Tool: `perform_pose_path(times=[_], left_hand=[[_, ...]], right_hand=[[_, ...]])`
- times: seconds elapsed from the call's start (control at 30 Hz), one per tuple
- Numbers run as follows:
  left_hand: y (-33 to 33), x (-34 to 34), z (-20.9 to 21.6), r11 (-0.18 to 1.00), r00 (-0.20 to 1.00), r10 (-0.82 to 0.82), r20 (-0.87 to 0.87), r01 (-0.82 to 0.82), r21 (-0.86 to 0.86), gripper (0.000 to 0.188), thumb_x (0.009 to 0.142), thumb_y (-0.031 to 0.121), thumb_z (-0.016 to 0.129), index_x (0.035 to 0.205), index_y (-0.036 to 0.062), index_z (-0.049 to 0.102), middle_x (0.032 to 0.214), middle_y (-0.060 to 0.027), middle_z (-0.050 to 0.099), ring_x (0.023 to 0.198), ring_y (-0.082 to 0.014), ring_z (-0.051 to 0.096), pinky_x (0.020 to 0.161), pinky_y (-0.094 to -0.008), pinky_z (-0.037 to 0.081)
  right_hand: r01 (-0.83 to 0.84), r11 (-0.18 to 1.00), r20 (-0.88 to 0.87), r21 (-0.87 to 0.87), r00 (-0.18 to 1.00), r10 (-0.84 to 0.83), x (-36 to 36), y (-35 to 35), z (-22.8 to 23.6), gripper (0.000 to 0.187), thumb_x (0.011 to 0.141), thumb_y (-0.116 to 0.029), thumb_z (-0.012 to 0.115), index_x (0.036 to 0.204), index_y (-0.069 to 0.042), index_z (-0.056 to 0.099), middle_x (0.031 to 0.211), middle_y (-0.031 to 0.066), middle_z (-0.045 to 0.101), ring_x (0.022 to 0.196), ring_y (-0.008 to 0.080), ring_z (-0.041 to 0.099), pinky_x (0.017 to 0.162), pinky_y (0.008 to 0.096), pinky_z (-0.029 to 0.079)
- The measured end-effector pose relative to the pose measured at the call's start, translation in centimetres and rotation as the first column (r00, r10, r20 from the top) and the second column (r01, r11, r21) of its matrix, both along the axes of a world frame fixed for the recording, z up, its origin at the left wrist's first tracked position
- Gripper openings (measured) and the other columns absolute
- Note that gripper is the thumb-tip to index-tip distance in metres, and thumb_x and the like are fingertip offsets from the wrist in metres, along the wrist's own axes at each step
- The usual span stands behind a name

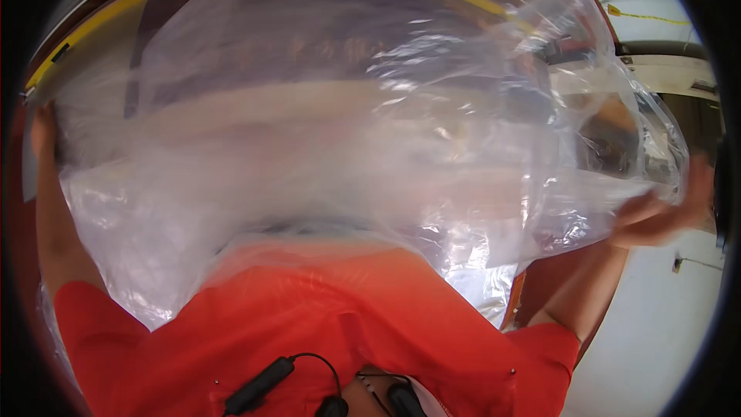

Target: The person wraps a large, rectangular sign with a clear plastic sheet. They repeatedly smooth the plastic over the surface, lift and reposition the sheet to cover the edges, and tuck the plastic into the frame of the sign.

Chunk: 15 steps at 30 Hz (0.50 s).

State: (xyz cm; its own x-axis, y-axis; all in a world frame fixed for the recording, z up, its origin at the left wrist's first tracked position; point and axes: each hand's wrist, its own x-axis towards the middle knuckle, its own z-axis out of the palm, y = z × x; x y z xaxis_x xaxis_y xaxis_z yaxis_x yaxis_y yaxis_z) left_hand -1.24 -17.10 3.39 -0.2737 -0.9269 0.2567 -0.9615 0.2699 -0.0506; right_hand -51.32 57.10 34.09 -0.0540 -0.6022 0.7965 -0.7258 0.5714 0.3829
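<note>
A large clear plastic bag (347, 131) is spread wide in front of the person's chest, filling most of the view. The left hand (42, 135) has its fingers clamped on the bag's left edge; the right hand (664, 212) has its fingers closed on the right edge. Pale floor (656, 324) lies open to the right.

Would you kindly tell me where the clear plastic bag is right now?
In the head view the clear plastic bag is spread wide in front of the person's chest, held between the left hand and the right hand.
</note>
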Motion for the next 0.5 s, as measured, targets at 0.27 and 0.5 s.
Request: perform_pose_path(times=[0.27,0.5], left_hand=[[-0.3,0.7,-0.3,0.995,0.995,-0.057,-0.077,0.050,-0.082,0.045,0.080,0.044,0.038,0.098,0.0046,0.050,0.097,-0.0210,0.052,0.092,-0.0370,0.048,0.075,-0.0408,0.039],[0.2,1.7,0.8,0.999,0.999,0.036,-0.023,-0.036,-0.001,0.046,0.080,0.047,0.036,0.100,0.0087,0.051,0.095,-0.0162,0.054,0.089,-0.0348,0.050,0.071,-0.0392,0.039]], right_hand=[[0.188,0.926,0.873,0.326,0.317,-0.372,-15.2,4.0,-23.3,0.053,0.083,-0.037,0.037,0.125,-0.007,0.025,0.129,0.0128,0.025,0.120,0.0296,0.021,0.096,0.0421,0.017],[0.107,0.867,0.605,0.486,0.675,-0.422,-18.5,-3.8,-23.8,0.053,0.084,-0.036,0.035,0.127,-0.007,0.022,0.130,0.0107,0.024,0.122,0.0270,0.019,0.097,0.0399,0.016]])
